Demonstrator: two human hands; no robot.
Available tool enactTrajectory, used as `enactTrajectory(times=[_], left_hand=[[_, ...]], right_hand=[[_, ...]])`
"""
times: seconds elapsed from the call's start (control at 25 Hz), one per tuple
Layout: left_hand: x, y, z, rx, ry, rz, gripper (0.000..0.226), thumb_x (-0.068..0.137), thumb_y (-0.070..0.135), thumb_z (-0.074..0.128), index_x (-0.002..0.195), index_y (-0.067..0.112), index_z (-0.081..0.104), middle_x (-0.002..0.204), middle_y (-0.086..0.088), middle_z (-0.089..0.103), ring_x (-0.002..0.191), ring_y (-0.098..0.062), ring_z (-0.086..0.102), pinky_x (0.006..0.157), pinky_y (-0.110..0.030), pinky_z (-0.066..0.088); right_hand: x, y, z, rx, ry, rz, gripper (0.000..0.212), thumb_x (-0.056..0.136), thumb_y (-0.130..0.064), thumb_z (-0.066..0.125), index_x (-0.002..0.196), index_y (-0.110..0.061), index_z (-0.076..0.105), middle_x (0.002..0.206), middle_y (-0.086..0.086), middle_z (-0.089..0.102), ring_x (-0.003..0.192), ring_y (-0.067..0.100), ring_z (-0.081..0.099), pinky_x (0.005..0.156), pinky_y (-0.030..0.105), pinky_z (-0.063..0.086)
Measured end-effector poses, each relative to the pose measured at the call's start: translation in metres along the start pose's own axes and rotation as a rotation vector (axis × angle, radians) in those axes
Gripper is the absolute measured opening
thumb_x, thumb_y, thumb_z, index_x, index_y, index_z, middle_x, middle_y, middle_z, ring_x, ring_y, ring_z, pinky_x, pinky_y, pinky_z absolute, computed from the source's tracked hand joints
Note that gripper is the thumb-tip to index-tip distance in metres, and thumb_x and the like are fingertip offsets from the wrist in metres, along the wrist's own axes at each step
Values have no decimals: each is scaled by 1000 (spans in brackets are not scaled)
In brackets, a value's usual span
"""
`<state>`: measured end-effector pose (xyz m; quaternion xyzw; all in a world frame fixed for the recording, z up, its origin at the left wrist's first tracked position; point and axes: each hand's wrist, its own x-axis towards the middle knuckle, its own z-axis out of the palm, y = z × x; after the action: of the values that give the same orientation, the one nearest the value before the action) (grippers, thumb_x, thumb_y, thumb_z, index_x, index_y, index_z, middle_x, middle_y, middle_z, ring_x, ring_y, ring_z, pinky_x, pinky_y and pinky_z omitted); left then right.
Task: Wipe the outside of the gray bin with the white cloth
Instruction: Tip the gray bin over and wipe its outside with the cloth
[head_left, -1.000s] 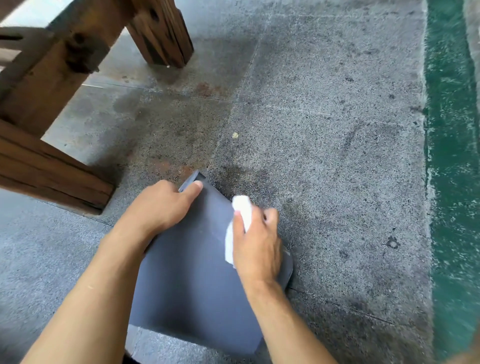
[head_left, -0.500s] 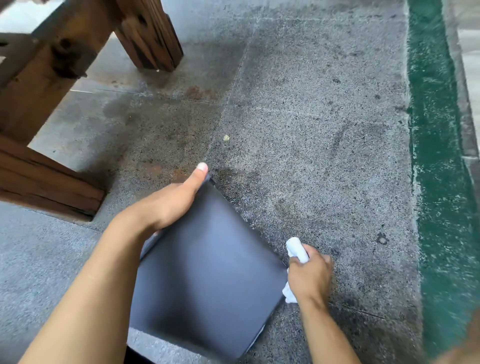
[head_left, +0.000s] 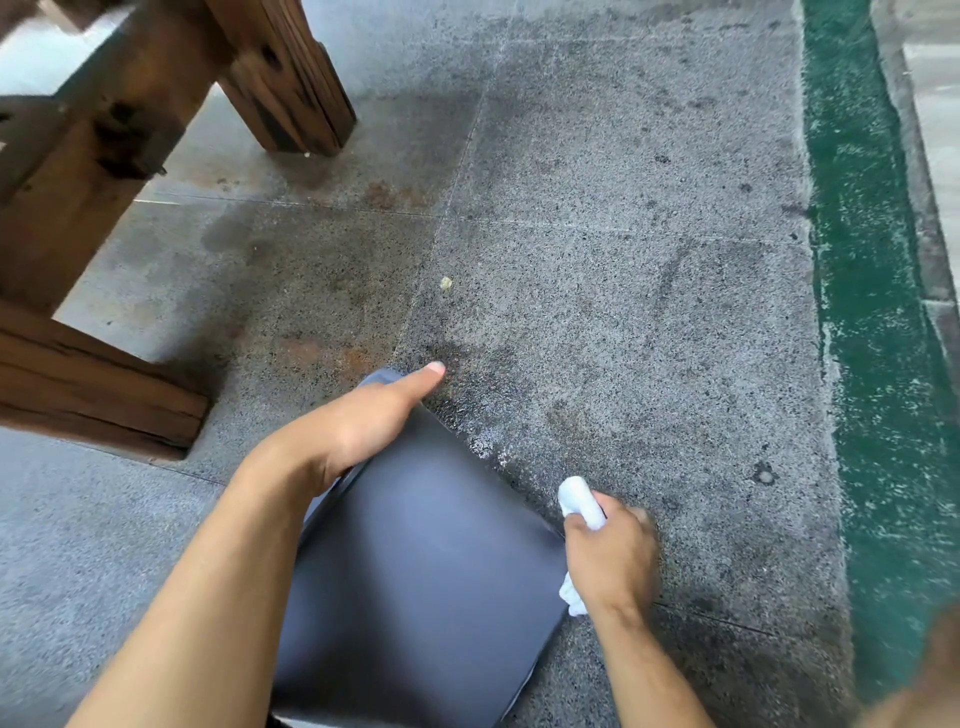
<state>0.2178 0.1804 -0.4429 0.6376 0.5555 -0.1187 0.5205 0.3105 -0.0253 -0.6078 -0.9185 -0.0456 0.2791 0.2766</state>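
Observation:
The gray bin lies tipped on the stone floor, one flat side facing up toward me. My left hand grips its far top edge, thumb stretched out along the corner and the fingers hidden behind the bin. My right hand holds the bunched white cloth against the bin's right side; cloth ends stick out above and below my fist.
A heavy wooden bench frame with thick legs stands at the left and upper left. A green painted strip runs along the right. Speckled, stained stone floor lies ahead of the bin.
My right hand slid the cloth off the bin's top face and down to its right side. The bin turned and my left thumb stretched out along the far corner.

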Motion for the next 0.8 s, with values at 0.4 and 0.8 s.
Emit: enactTrajectory(times=[0.4, 0.8], left_hand=[[-30, -11, -37, -288, 242, 140, 53, 87, 53, 63, 95, 3, 81, 94, -22, 80, 90, -39, 77, 85, -41, 50], [-22, 13, 1, -811, 187, 128, 70, 100, 66, 33, 110, 13, 78, 105, -12, 82, 99, -24, 78, 94, -39, 56]], right_hand=[[26, -58, -47, 268, 188, -126, 36, 88, -47, 69, 115, -24, 75, 99, 1, 58, 76, 18, 58, 66, 28, 45], [-51, -182, -55, 254, 116, -861, 37, 92, -56, 56, 119, -34, 69, 102, -9, 50, 83, 9, 56, 75, 30, 50]])
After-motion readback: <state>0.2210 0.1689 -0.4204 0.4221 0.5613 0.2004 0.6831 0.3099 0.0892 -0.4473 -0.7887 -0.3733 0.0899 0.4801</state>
